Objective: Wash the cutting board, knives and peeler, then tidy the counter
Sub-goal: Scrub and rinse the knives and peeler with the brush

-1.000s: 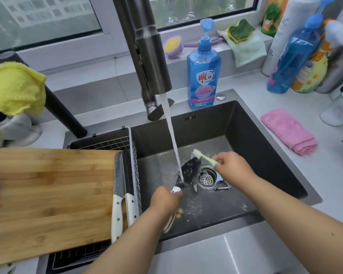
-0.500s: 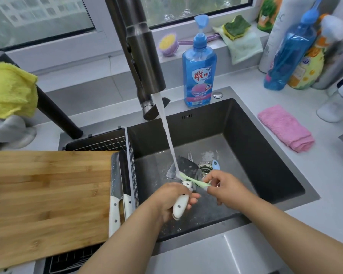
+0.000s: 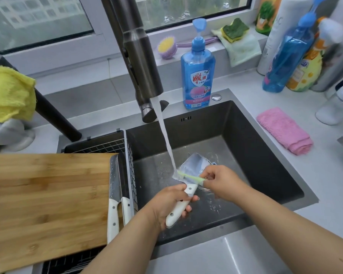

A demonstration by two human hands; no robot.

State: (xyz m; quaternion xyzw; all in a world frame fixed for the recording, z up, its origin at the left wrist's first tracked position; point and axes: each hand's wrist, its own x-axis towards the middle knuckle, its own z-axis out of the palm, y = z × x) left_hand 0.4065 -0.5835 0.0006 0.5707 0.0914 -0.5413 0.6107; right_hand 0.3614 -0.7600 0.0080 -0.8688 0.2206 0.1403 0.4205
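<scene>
Left hand [image 3: 171, 202] grips cleaver [image 3: 194, 169] (under running water); right hand [image 3: 222, 181] pinches green brush [image 3: 190, 177].

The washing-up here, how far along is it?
Partly done, it seems. Two white-handled knives already lie on the rack beside the cutting board. In hand: the left hand grips a cleaver under the running water while the right hand holds a green brush against its blade. Left: the peeler, which I cannot make out, perhaps the board, and the counter.
</scene>
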